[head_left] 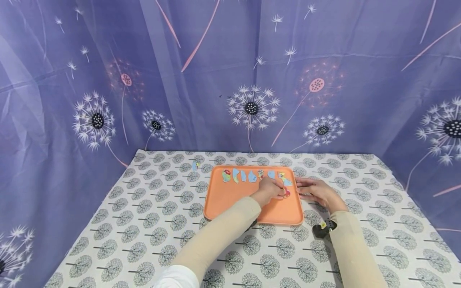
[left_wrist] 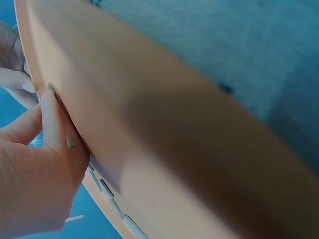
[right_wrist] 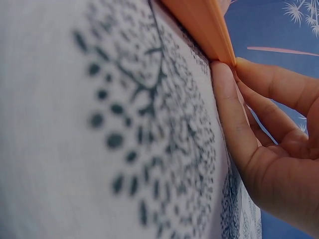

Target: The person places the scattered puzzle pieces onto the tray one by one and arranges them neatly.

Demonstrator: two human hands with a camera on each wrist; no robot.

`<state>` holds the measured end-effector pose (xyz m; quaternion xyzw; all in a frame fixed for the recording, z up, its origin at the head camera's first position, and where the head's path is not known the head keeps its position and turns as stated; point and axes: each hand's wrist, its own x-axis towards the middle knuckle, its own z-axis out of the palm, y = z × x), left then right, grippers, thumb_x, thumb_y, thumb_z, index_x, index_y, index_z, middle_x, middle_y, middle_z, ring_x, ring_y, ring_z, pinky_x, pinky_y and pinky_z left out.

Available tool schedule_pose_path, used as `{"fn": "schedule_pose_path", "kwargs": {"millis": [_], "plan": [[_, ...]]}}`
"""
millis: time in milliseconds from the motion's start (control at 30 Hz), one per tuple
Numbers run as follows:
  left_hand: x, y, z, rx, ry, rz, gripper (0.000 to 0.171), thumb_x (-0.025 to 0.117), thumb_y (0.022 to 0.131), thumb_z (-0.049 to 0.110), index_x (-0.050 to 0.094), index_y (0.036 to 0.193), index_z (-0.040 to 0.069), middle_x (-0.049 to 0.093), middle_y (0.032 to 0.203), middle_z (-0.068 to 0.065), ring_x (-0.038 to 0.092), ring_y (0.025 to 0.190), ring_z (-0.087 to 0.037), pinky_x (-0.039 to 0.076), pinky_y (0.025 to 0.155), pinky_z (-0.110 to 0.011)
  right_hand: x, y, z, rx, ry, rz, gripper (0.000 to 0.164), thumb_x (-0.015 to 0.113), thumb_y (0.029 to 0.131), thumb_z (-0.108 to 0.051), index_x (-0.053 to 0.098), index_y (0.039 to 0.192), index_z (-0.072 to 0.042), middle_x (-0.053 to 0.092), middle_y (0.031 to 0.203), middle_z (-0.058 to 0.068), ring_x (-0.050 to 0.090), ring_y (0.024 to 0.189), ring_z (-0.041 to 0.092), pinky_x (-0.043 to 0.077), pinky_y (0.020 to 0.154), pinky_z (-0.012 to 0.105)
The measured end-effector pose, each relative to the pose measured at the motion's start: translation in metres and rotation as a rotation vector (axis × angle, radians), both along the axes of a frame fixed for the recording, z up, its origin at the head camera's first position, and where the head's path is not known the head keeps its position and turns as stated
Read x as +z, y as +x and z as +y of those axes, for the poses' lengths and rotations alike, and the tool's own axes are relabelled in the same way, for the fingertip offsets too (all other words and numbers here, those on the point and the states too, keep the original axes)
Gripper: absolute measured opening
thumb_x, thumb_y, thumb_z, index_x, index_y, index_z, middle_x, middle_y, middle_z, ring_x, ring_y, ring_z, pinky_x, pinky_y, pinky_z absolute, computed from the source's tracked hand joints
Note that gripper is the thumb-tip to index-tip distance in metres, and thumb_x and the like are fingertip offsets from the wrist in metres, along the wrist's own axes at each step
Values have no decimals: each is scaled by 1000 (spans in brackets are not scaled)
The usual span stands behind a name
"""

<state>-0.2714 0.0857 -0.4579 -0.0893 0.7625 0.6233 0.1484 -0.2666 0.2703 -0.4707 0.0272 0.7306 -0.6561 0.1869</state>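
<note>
My left hand (head_left: 269, 190) reaches over the right part of an orange tray (head_left: 227, 204), its thumb and fingers on a small flat piece with red on it (head_left: 286, 193). In the left wrist view, the left hand (left_wrist: 42, 164) has its fingertips together at a thin edge, low over the tray. My right hand (head_left: 320, 194) is at the tray's right side. The right wrist view shows its thumb (right_wrist: 228, 107) and forefinger pinching the tray's rim (right_wrist: 212, 30). Blue and yellow pieces (head_left: 286, 181) lie just above the red one.
Several flat picture pieces, among them a red and green one (head_left: 226, 176) and a pale blue one (head_left: 252, 176), form a row along the tray's far side. Another blue piece (head_left: 195, 165) lies on the tree-print cloth (head_left: 144, 224), left of the tray. A purple curtain (head_left: 201, 100) hangs behind.
</note>
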Motion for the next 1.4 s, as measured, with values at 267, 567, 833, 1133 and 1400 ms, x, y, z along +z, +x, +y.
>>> {"fn": "schedule_pose_path", "kwargs": {"millis": [267,567,833,1133,1400], "plan": [[5,0,-4,-14,29,-18,15,69,77,-16,71,88,-7,70,81,-13,71,70,-28,62,58,-29,1,-1,-1,3,-4,-10,64,60,92,3,29,148,2,45,137,25,66,93,14,56,90,32],[11,-9,-23,-101,67,18,25,64,81,-14,69,104,-6,70,90,-14,70,81,-32,62,69,-32,3,0,-1,4,7,-21,65,60,93,0,28,149,0,39,142,28,66,93,13,56,90,32],[19,-28,-61,-103,182,20,29,64,85,-8,67,114,-6,69,105,-18,69,93,-30,59,84,-37,4,1,-2,7,0,-26,65,60,92,0,29,149,0,39,141,28,66,93,14,57,89,32],[31,-46,-109,-49,148,37,34,64,90,0,63,123,0,66,116,-15,64,107,-31,54,94,-41,4,1,-1,-2,-1,-17,65,61,91,2,30,148,2,52,131,19,67,92,15,56,90,32],[35,-55,-148,4,210,91,36,61,92,0,59,128,-2,58,126,-24,54,118,-39,47,103,-46,3,2,-1,-12,-7,-15,65,61,90,3,30,147,4,47,135,26,67,91,15,56,90,32]]}}
